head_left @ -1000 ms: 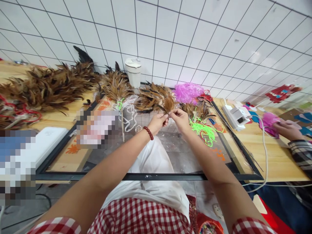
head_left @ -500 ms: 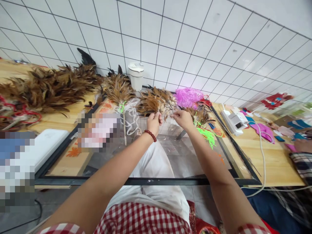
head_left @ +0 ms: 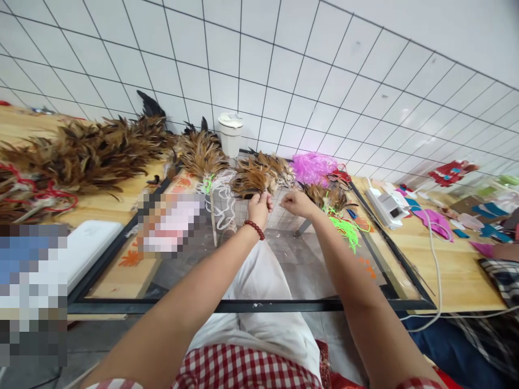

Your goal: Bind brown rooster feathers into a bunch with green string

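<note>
Pinching a brown feather bundle (head_left: 254,179) at its base with left hand (head_left: 259,205), over the glass tabletop's (head_left: 284,270) far edge. Right hand (head_left: 294,202) just beside it, curled shut, contents unclear. Hemmed by white cord (head_left: 221,194) left and green cord (head_left: 344,229) right — open back toward the near black frame (head_left: 243,306).

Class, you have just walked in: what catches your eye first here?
A brown feather pile sprawls along the bench at left. At centre, the left hand pinches a feather bunch, the right hand curled beside it. Behind them sits a bright pink tuft.
</note>
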{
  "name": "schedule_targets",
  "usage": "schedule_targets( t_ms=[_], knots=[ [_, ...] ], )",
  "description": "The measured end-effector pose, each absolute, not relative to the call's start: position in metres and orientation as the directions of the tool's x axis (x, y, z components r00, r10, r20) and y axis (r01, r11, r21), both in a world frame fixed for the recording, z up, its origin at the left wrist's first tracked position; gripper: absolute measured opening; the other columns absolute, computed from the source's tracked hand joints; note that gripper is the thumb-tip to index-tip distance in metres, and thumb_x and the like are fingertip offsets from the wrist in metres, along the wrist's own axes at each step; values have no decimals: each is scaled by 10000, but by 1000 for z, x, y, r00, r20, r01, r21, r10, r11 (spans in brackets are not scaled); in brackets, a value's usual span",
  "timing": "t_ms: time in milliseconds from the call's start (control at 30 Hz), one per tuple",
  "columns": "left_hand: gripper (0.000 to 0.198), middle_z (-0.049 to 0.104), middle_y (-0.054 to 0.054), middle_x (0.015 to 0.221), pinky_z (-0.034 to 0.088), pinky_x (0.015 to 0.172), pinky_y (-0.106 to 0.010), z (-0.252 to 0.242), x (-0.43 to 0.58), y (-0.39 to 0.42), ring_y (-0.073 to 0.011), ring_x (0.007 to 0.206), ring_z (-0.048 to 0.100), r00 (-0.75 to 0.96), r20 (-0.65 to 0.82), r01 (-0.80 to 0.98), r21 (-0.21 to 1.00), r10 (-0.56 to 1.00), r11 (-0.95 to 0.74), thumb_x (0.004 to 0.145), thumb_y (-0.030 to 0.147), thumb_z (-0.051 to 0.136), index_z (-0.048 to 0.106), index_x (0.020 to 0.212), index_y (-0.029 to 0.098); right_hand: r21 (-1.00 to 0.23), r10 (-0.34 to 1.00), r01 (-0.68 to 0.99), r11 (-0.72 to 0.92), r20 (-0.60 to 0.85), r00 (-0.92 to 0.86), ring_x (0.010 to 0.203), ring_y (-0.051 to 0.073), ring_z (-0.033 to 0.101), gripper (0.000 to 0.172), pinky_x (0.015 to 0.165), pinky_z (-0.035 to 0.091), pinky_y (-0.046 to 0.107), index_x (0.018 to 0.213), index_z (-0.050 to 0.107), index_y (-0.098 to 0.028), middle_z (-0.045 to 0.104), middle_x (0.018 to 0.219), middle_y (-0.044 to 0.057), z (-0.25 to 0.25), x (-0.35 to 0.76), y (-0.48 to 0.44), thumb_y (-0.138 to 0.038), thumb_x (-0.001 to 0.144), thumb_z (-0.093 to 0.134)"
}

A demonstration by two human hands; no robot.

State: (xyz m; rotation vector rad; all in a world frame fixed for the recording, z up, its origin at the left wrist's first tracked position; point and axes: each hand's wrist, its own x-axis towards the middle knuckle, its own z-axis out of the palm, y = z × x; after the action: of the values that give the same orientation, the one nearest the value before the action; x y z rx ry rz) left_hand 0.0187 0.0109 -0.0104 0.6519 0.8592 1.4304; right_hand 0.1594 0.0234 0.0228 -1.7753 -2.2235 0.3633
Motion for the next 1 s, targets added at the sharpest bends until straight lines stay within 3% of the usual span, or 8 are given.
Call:
schedule_targets(
  t_ms=[133, 233, 300, 367, 567, 700, 900, 1000],
  knots=[
    [195, 455, 66, 557, 293, 420, -154, -10, 19, 11, -25, 426, 424, -68, -132, -570, 819, 989, 70, 867, 272, 517, 482, 714, 157, -358, 914, 846, 396, 248, -322, 847, 170, 625, 160, 803, 453, 283, 840, 744, -209, 696, 920, 53, 30, 181, 0, -207, 776, 597],
    [201, 457, 65, 555, 295, 423, -154, -9, 19, 11, -26, 428, 426, -78, -134, -574, 816, 988, 66, 869, 265, 513, 478, 704, 156, -402, 886, 840, 364, 427, -180, 888, 172, 625, 249, 842, 461, 300, 1004, 715, -204, 677, 1041, 76, 25, 187, -9, -222, 803, 568],
    [200, 457, 64, 552, 296, 423, -156, -9, 19, 11, -27, 426, 426, -74, -140, -574, 816, 987, 72, 876, 247, 495, 474, 699, 156, -439, 865, 839, 320, 496, -70, 864, 169, 626, 252, 838, 464, 299, 1008, 709, -192, 681, 1020, 77, 18, 185, -12, -226, 811, 555],
    [191, 454, 65, 552, 291, 420, -157, -9, 19, 11, -27, 421, 423, -72, -139, -571, 818, 988, 73, 883, 222, 470, 474, 704, 156, -462, 875, 847, 264, 484, -9, 817, 165, 625, 212, 810, 465, 293, 933, 721, -192, 689, 947, 66, 9, 181, -14, -245, 818, 552],
    [195, 457, 65, 558, 289, 419, -153, -11, 20, 11, -27, 425, 430, -73, -115, -548, 835, 991, 57, 863, 269, 517, 485, 706, 158, -401, 979, 913, 71, 204, 13, 753, 176, 619, 132, 703, 433, 276, 815, 728, -214, 694, 831, 40, -5, 174, -18, -277, 753, 630],
    [197, 466, 61, 551, 296, 416, -156, -11, 20, 11, -32, 422, 426, -61, -106, -531, 846, 992, 58, 856, 270, 529, 487, 699, 158, -393, 933, 898, 198, 356, -50, 821, 175, 625, 197, 755, 423, 274, 893, 716, -219, 712, 875, 35, 1, 174, -22, -240, 835, 528],
    [196, 492, 51, 562, 343, 434, -162, -9, 22, 10, -35, 435, 464, -34, -109, -486, 870, 993, 79, 874, 202, 484, 486, 684, 153, -112, 826, 940, 322, 519, -221, 945, 210, 569, 259, 864, 338, 338, 1015, 695, -231, 692, 966, 71, 11, 163, -32, -257, 915, 458],
    [195, 508, 42, 564, 361, 438, -163, -9, 23, 9, -39, 442, 478, 1, -86, -447, 891, 996, 78, 872, 175, 475, 495, 679, 149, -77, 819, 946, 316, 526, -230, 939, 217, 550, 268, 856, 324, 347, 1059, 678, -219, 679, 984, 85, 13, 160, -33, -272, 922, 455]
  ],
)
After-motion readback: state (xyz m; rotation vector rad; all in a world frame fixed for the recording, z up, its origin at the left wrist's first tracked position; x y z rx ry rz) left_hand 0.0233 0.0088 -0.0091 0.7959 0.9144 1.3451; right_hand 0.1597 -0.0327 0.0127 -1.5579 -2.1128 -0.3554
